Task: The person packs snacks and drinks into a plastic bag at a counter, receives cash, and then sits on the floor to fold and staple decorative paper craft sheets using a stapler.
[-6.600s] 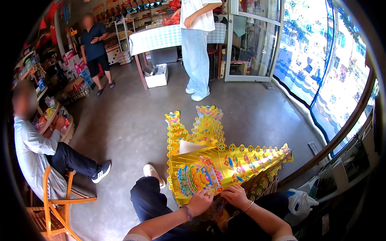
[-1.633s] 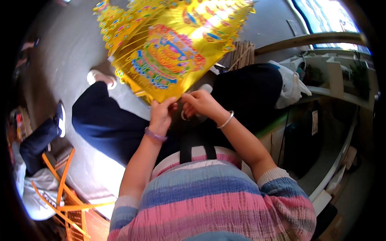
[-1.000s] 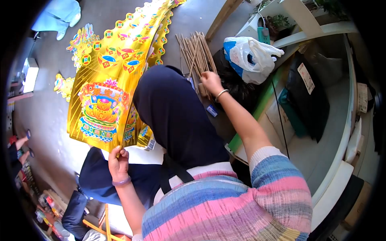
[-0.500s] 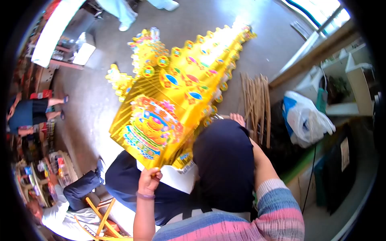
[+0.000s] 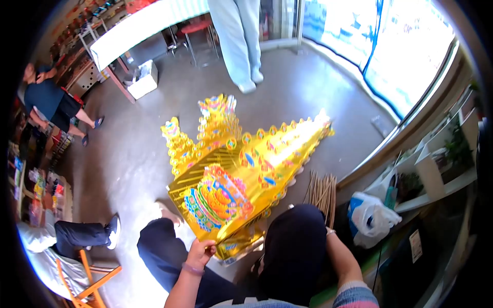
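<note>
A large shiny gold paper decoration slants across the middle, printed with a colourful basket-like picture, with scalloped medallions along its edges. My left hand, with a bracelet at the wrist, pinches the decoration's near bottom corner between thumb and fingers. Two gold branches of the same paper stick out on its far left side. Under the near end lies another folded gold piece. My right forearm reaches down beside my right knee; the knee hides my right hand and its fingers, close to a bundle of thin sticks.
A white and blue plastic bag and white shelving stand on the right. A person's legs stand at the back. Two people are on the left, one by a wooden folding chair. A white-covered table is at the back left.
My view has tilted up, showing more of the table and doorway. My left hand still holds the decoration's corner. My right hand has gone out of sight behind my knee.
</note>
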The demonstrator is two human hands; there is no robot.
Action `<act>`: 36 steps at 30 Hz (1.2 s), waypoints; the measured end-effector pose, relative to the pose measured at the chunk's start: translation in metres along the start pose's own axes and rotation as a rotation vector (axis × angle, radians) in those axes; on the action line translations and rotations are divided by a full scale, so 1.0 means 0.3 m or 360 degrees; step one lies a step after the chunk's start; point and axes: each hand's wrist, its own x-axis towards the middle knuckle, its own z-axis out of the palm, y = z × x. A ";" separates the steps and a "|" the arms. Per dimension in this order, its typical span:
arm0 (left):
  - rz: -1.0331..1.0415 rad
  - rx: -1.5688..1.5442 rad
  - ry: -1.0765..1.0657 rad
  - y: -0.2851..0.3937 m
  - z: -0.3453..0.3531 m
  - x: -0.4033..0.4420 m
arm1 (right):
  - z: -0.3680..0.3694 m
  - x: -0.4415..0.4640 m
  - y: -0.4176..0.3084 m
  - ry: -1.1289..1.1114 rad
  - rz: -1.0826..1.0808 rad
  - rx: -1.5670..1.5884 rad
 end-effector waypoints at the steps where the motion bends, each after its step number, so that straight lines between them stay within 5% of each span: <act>1: -0.0010 0.0023 -0.0007 -0.010 -0.013 0.010 | -0.037 -0.044 -0.018 -0.0032 0.0039 0.0213; 5: 0.0036 0.0031 0.0035 -0.026 -0.027 0.028 | -0.185 -0.182 -0.182 -0.0020 -0.0226 0.0203; 7: 0.0136 0.0096 0.0004 -0.033 -0.023 0.034 | -0.120 -0.341 -0.373 0.0200 -0.0822 -0.0343; 8: 0.0155 0.0164 -0.0032 -0.045 -0.040 0.044 | -0.156 -0.341 -0.406 0.0108 -0.0817 0.0020; 9: 0.0328 0.0229 -0.0237 -0.065 -0.065 0.061 | 0.006 -0.478 -0.504 0.0366 -0.1058 -0.0025; 10: 0.0353 0.0239 -0.0251 -0.061 -0.053 0.046 | 0.045 -0.524 -0.597 -0.0376 -0.1282 0.0019; 12: 0.0292 0.0117 0.0023 -0.049 -0.013 0.042 | 0.312 -0.676 -0.713 0.0007 -0.1335 0.0154; 16: 0.0118 0.0252 -0.0141 -0.012 -0.045 0.075 | 0.756 -0.821 -0.710 -0.0063 -0.1061 -0.0369; 18: 0.0088 0.0101 0.0217 0.071 0.048 0.012 | 0.849 -0.789 -0.632 -0.0343 -0.0680 -0.0809; 20: 0.0055 0.0079 0.0237 0.074 0.045 0.042 | 0.874 -0.723 -0.509 -0.0548 -0.0152 -0.1156; 25: 0.0056 0.0070 0.0070 0.076 0.024 0.033 | 0.909 -0.584 -0.268 -0.0520 0.0418 -0.1288; 36: 0.0170 0.0032 -0.0064 0.067 0.022 0.036 | 1.016 -0.560 -0.234 -0.0460 0.0396 -0.1152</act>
